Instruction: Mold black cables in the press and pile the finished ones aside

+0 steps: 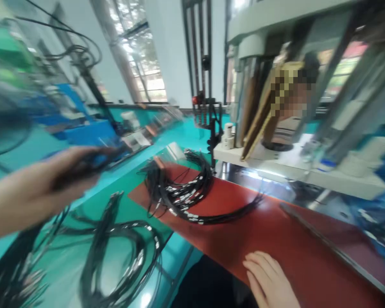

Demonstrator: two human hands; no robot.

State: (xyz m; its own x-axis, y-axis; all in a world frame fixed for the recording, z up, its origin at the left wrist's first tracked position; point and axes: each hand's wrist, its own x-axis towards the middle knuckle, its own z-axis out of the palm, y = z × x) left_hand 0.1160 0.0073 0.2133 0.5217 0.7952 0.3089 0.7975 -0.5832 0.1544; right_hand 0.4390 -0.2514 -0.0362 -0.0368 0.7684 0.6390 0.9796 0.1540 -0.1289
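Note:
My left hand (pixel 60 184) is raised at the left, smeared by motion, with its fingers closed around a dark, long object (pixel 86 164) whose kind I cannot make out. Below it, looped bundles of black cables (pixel 141 252) with white marks lie on the green surface. My right hand (pixel 269 278) rests palm down with fingers stretched out on the red mat (pixel 237 248), holding nothing. Beyond that hand, a large coil of black cables (pixel 186 214) with white bands lies across the far part of the mat.
A pale machine (pixel 295 162) with upright columns stands at the back right. A long dark bar (pixel 333 248) crosses the mat's right side. At the back left is a blue bin (pixel 90 134). A dark rack with rods (pixel 208 111) rises behind the cable coil.

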